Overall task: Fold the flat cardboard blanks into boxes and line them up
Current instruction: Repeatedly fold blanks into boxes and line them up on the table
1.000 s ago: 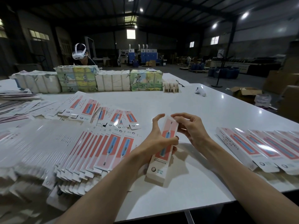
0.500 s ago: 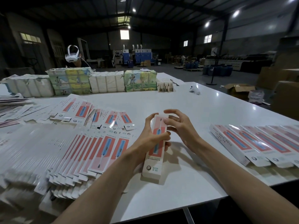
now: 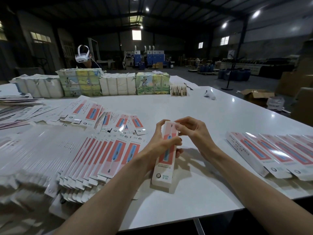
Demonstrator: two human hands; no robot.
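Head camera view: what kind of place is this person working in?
Probably a packaging workshop inside a big warehouse hall: a high metal roof with ceiling lamps, wrapped bundles of printed cartons along the white table, and blue machines at the back.

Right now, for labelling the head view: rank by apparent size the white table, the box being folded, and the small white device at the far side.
1. white table
2. box
3. white device, though it lies farther off, so its real size is unsure.
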